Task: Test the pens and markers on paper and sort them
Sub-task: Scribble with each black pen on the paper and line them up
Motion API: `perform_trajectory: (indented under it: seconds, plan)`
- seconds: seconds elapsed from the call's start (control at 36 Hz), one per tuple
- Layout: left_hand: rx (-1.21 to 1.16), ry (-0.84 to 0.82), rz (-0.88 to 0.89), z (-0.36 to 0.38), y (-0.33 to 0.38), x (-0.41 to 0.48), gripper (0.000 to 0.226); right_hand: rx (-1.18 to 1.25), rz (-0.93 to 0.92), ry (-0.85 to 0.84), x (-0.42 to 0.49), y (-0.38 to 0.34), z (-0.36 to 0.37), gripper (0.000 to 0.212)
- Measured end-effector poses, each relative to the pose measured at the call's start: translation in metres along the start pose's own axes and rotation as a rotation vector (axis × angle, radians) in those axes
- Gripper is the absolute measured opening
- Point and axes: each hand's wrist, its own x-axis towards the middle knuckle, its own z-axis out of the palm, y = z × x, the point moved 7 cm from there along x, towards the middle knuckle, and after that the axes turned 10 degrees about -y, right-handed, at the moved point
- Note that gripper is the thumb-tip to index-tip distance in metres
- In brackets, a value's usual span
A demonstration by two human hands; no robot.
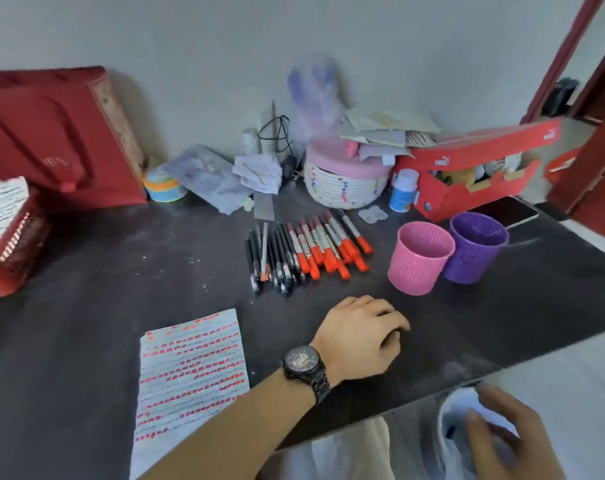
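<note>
A row of black pens (273,263) and red-capped markers (332,245) lies on the dark table (121,271). A sheet of paper (190,372) full of red and dark test strokes lies at the front left. An empty pink mesh cup (420,261) and a purple mesh cup (476,251) stand to the right of the markers. My left hand (361,336), with a black watch on its wrist, rests on the table below the markers, fingers loosely curled, holding nothing I can see. My right hand (501,434) is below the table edge, its fingers lying on a blurred white thing (456,414).
Along the back wall are a red bag (51,133), a woven basket with a pink lid (346,181), a small bottle (403,190), a red shoe box (467,174) and a phone (512,211). A red basket (10,244) stands at the left edge.
</note>
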Motion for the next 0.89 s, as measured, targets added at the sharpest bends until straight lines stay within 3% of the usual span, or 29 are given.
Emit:
perform_trajectory:
  seconds: [0.14,0.22,0.33,0.47,0.67,0.89]
  plan:
    - [0.035,0.197,-0.334,-0.064,-0.077,-0.049,0.022,-0.062,-0.322,0.177,-0.007,-0.104,0.040,0.030]
    - [-0.004,0.219,-0.617,-0.085,-0.128,-0.080,0.020,-0.150,-0.408,0.107,0.007,-0.127,0.071,0.028]
    - [-0.018,0.079,-0.861,-0.088,-0.175,-0.106,0.028,-0.271,-0.483,-0.034,0.028,-0.134,0.113,0.015]
    - [0.003,-0.033,-0.876,-0.078,-0.195,-0.105,0.048,-0.444,-0.461,-0.079,0.035,-0.131,0.148,0.016]
    - [-0.015,-0.093,-0.822,-0.072,-0.194,-0.078,0.058,-0.477,-0.422,-0.099,0.038,-0.126,0.151,0.018]
    - [-0.043,-0.045,-0.915,-0.072,-0.200,-0.066,0.033,-0.492,-0.395,-0.122,0.037,-0.125,0.150,0.020]
